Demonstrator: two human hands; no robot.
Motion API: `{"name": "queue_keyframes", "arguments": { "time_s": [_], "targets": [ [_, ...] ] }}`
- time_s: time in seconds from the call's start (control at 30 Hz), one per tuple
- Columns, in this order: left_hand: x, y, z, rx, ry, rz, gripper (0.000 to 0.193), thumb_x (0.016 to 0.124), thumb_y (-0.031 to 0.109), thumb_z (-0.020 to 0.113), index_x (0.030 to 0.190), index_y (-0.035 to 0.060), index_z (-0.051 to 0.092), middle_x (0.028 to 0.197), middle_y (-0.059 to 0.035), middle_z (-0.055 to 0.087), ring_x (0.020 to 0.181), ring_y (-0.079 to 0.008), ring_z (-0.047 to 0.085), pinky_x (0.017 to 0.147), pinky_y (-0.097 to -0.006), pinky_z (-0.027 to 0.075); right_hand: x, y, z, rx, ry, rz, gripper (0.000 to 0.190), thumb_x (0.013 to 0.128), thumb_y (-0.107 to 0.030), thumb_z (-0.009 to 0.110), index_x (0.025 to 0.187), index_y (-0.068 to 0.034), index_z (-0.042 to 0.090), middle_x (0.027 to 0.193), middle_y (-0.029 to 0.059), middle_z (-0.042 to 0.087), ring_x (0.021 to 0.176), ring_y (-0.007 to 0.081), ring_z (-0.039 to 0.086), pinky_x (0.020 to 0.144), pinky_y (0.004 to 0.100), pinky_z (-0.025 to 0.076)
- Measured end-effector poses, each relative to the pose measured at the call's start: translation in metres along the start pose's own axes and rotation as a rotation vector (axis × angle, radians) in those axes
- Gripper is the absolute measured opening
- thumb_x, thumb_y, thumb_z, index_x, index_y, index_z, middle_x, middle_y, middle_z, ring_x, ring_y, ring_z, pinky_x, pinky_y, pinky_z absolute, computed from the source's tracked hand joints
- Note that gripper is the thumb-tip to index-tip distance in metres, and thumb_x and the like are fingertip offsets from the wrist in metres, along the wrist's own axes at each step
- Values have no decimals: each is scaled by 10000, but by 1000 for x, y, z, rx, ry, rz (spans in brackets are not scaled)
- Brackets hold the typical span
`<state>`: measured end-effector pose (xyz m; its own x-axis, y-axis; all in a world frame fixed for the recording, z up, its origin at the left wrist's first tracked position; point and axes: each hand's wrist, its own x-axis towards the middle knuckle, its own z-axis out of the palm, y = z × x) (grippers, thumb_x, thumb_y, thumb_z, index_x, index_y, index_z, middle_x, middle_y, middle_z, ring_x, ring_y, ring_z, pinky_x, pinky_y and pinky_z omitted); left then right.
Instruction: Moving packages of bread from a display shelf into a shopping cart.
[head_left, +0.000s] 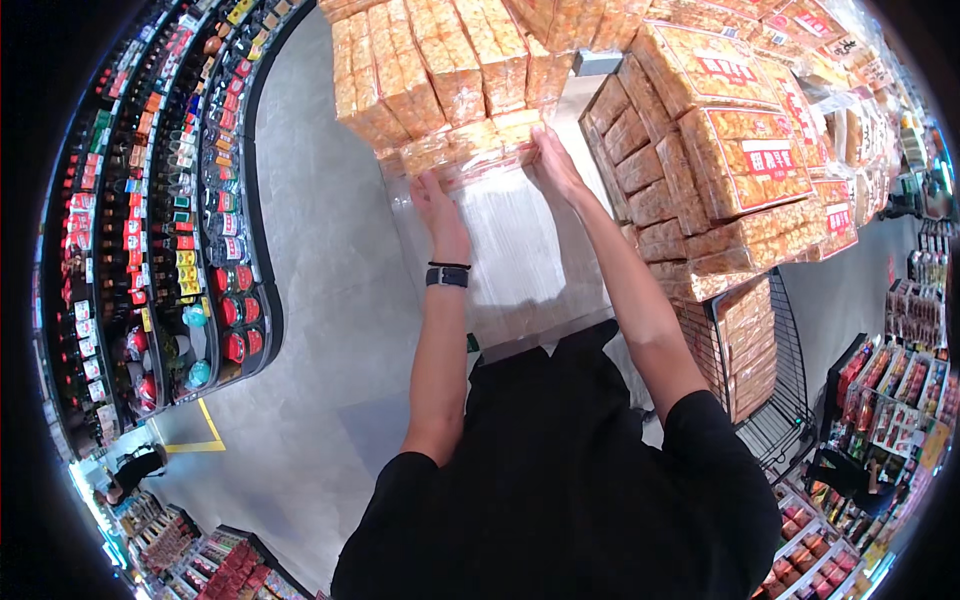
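Note:
Both my hands are on a plastic-wrapped block of golden snack pieces (472, 144) at the near edge of a tall stack of like packs (427, 67). My left hand (439, 206) touches its left near corner with bent fingers. At the right end, my right hand (553, 154) holds the block by its side, thumb up near the top edge. Below the block lies a flat, pale surface with a clear, shiny wrap (510, 247), reaching back to my black shirt. A dark band and a watch sit on my left wrist.
A large pile of wrapped snack packs with red labels (757, 161) rises at the right. Beside me at the lower right is a black wire cart (787, 360) holding more packs. Curved shelves of bottles (225, 210) line the left. Two people are visible at the far lower left and right.

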<state>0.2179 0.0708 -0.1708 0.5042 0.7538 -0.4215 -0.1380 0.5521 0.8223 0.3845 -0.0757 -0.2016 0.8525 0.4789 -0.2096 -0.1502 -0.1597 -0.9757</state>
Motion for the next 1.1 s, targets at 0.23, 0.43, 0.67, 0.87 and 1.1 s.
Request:
{"name": "queue_keyframes", "arguments": {
  "time_s": [0.23, 0.43, 0.67, 0.87, 1.1],
  "targets": [
    [-16, 11, -12, -99, -1, 64, 845, 1041, 330, 615, 1632, 178, 30, 1673, -39, 162, 1456, -216, 325, 1177, -431, 298, -9, -9, 30, -103, -34, 190, 660, 1022, -615, 391, 1408, -88, 483, 1165, 218, 691, 1145, 368, 634, 1019, 415, 439],
    [-30, 12, 4, -117, 28, 119, 920, 1008, 364, 658, 1636, 293, -11, 1691, -10, 97, 1503, -223, 256, 1176, -584, 275, -4, -10, 53, -215, 88, 109, 653, 1031, -579, 382, 1442, -75, 440, 1209, 310, 669, 1228, 451, 600, 1054, 456, 427],
    [12, -9, -19, -277, -26, -6, 900, 996, 394, 665, 1624, 346, 23, 1670, 34, 178, 1506, -229, 268, 1146, -612, 307, -17, -29, 68, -262, 31, 139, 735, 1030, -581, 392, 1522, -40, 312, 1214, 323, 662, 1223, 445, 609, 1056, 442, 435],
    [24, -9, -6, -337, -53, -17, 839, 991, 383, 661, 1603, 350, 89, 1605, 27, 296, 1417, -214, 374, 1094, -584, 382, -10, -21, 60, -295, 29, 109, 812, 1021, -611, 413, 1552, -18, 250, 1276, 317, 633, 1218, 418, 617, 1056, 425, 447],
    [12, -4, 1, -510, -182, -296, 774, 965, 524, 639, 1575, 260, 242, 1564, -31, 322, 1451, -274, 325, 1149, -623, 315, -50, -18, 53, 47, 31, 102, 789, 1047, -518, 484, 1546, 51, 261, 1495, 262, 468, 1410, 301, 434, 1164, 377, 337]
  ]
}}
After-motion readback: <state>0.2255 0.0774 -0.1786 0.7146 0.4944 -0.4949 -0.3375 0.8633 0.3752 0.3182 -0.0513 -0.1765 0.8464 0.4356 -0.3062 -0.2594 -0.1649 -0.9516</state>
